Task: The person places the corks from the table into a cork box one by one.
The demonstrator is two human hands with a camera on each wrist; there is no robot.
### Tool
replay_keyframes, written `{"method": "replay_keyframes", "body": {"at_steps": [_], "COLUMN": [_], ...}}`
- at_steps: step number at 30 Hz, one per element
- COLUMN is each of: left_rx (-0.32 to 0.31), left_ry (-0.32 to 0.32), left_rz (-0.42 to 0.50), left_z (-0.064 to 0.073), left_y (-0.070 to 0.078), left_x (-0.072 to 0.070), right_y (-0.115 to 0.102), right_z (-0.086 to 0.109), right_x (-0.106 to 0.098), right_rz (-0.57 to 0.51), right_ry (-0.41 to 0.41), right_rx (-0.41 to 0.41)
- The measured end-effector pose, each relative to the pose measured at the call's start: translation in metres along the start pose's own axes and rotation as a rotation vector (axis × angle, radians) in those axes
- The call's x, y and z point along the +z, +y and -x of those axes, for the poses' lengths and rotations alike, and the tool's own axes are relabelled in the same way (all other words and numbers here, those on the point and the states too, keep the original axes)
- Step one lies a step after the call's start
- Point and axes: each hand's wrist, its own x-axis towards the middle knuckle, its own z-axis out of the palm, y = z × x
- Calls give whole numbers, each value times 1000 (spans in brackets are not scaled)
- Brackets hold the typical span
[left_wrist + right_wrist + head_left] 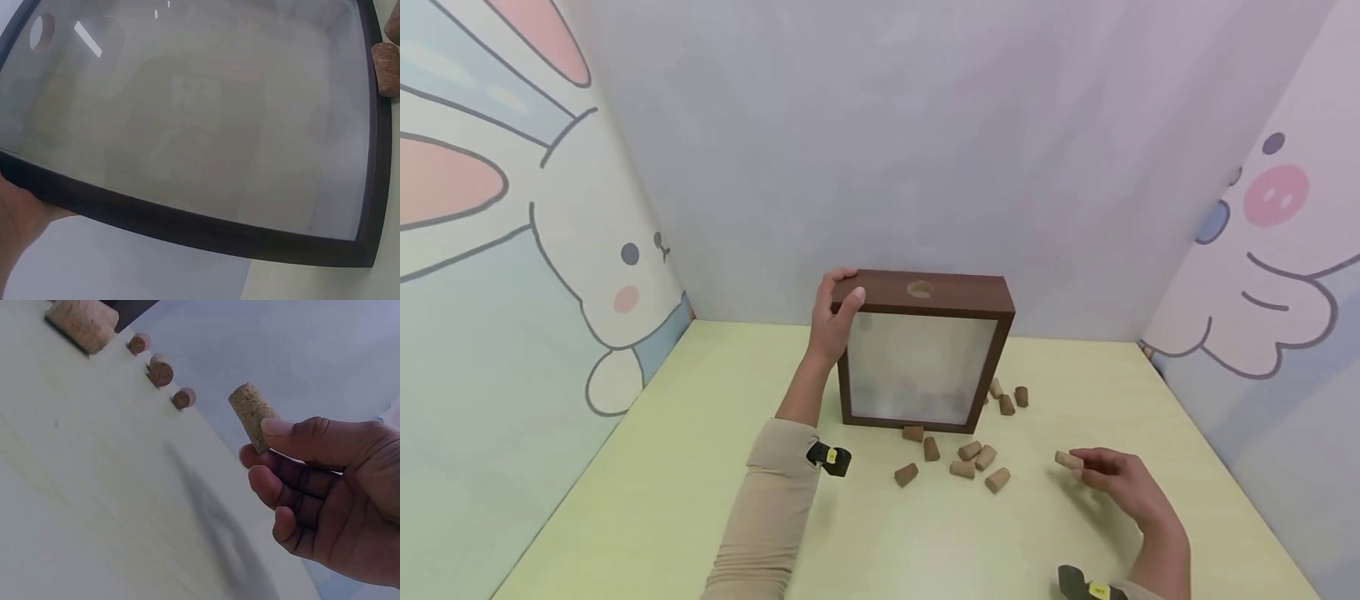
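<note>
A dark brown wooden shadow box (925,293) with a clear front pane stands upright on the table, a round hole in its top face. My left hand (835,321) grips its upper left corner, thumb on the front edge and fingers over the top. In the left wrist view the pane (206,125) shows nothing but reflections inside the frame. My right hand (1123,483) pinches a light cork (251,415) between thumb and fingers, above the table to the right of the box. Several loose corks (986,457) lie in front of the box.
More corks (1007,405) lie by the box's right side. One darker cork (913,433) sits against the bottom edge of the frame. The pale yellow table (760,358) is bounded by a grey back wall (917,150) and side walls with cartoon animals.
</note>
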Motion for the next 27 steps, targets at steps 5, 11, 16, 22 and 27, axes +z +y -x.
{"method": "replay_keyframes", "body": {"at_steps": [5, 11, 16, 22, 27], "left_rx": [10, 0, -5, -1, 10], "left_ry": [27, 22, 37, 54, 53], "left_rz": [7, 15, 37, 36, 40], "left_z": [-2, -3, -1, 2, 2], "left_y": [1, -1, -2, -1, -2], "left_x": [3, 5, 6, 6, 7], "right_y": [-18, -31, -41, -53, -62], "right_z": [-4, -9, -12, -14, -16], "right_x": [3, 8, 10, 11, 12], "right_rz": [-38, -106, -146, -189, -188], "right_ry": [6, 79, 141, 206, 247], "right_rx": [-86, -154, -208, -248, -267]}}
